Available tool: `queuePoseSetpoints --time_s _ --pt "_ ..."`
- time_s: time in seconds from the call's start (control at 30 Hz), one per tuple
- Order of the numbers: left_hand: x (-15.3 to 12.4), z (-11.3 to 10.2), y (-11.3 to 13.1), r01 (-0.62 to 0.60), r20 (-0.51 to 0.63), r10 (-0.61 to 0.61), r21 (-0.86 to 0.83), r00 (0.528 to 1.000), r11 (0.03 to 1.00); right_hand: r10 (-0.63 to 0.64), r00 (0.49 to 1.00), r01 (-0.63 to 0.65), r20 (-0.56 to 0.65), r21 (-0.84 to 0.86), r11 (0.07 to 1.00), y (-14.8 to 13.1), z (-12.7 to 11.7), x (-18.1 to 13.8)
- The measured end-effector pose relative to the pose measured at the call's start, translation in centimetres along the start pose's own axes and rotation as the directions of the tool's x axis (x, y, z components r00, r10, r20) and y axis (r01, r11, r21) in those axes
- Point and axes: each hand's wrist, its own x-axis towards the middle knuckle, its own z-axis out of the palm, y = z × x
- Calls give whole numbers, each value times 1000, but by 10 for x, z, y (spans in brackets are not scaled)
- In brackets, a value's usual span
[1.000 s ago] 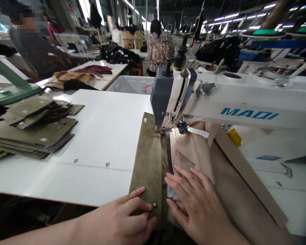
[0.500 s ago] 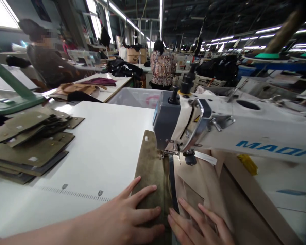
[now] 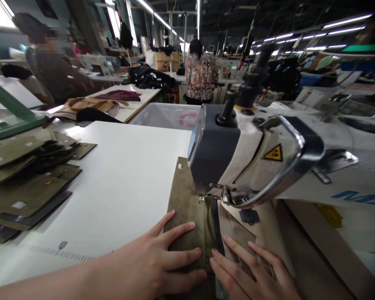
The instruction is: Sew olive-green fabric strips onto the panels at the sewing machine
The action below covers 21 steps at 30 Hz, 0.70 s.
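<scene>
— What lies to the left of the white and grey sewing machine head point(image 3: 237, 162)?

— Far left of it sits a stack of flat olive-green cut fabric pieces point(image 3: 25, 183), on the white worktable point(image 3: 121, 179). It is well apart from my hands.

— And your left hand point(image 3: 158, 262)?

— It lies flat, fingers spread, pressing on the olive-green suede-like fabric strip point(image 3: 187, 212). That strip runs from under my palm up to the machine head, just left of its needle area.

— What is between your 2 hands?

— A narrow dark strip point(image 3: 217, 227), running toward the machine head. I cannot tell what it is made of.

— And the right hand point(image 3: 253, 275)?

— Just right of that, flat and open on the beige cloth panel point(image 3: 256, 233) below the machine head, gripping nothing.
</scene>
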Motion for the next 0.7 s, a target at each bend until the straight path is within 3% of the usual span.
queuePoseSetpoints --time_s 0.17,0.33,0.7 --pt "-1 6 -10 7 -39 -10 -91 999 996 39 999 -39 -1 53 998 2 2 8" --pt "1 11 -17 22 -110 -27 -48 994 999 97 995 -95 -15 90 991 4 3 17" --pt "1 15 -16 39 -87 -41 -31 995 999 95 995 -90 -41 117 989 3 4 19"
